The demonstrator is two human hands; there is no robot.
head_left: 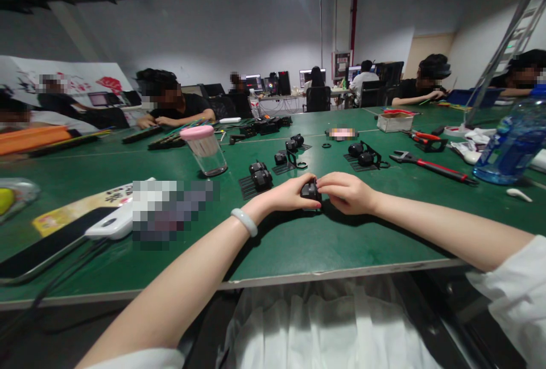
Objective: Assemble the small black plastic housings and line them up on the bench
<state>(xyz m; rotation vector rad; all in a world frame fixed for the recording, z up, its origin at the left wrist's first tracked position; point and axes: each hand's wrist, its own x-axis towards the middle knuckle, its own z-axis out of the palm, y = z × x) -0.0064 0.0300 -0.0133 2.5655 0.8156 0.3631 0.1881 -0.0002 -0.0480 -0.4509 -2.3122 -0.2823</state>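
Both of my hands meet at the middle of the green table. My left hand and my right hand are closed from either side on a small black part that rests on the tabletop. A pale bangle sits on my left wrist. Just beyond my hands lie several similar black assemblies: one on a ridged base, one with a bracket and ring, and one further right.
A clear jar with a pink lid stands left of centre. A red-handled wrench and a blue water bottle lie to the right. A phone and cables are at the left. Other people sit along the far edges.
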